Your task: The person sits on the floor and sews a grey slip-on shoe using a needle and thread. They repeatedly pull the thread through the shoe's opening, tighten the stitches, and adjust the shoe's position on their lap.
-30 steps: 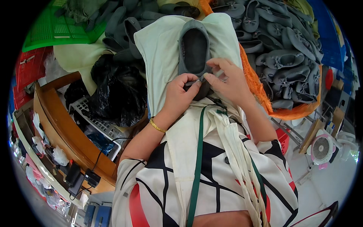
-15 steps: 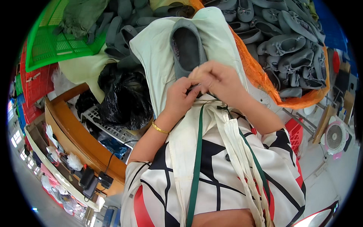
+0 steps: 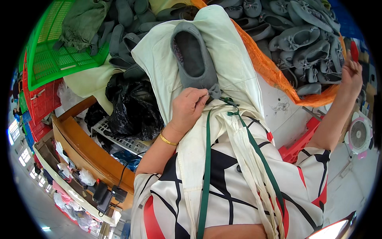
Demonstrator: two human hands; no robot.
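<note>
Pale cream cloth (image 3: 234, 55) covers our lap, and on it lies a dark-grey fabric slip-on shoe (image 3: 190, 55) with a patterned lining, its toe pointing toward our body. Our left hand (image 3: 187, 108) pinches the toe just beside a small grey fabric bow (image 3: 214, 91). Well apart from the shoe, out to the right, our right hand (image 3: 351, 77) is raised with its fingers curled; we cannot tell whether they grasp anything. Beyond our knees on the right, a bright orange woven sack (image 3: 272, 79) is heaped with grey fabric shoes (image 3: 298, 38), many with bows. Far left, we see a green perforated plastic crate (image 3: 51, 71) with a frayed grey-green cloth (image 3: 84, 24) draped in it, and a red plastic crate (image 3: 43, 99) below. Nearer our left side sits a crumpled, shiny black plastic bag (image 3: 133, 113), its contents hidden, beside a pale grey slotted plastic basket (image 3: 117, 134) with crinkled blue plastic (image 3: 129, 160) near it.
</note>
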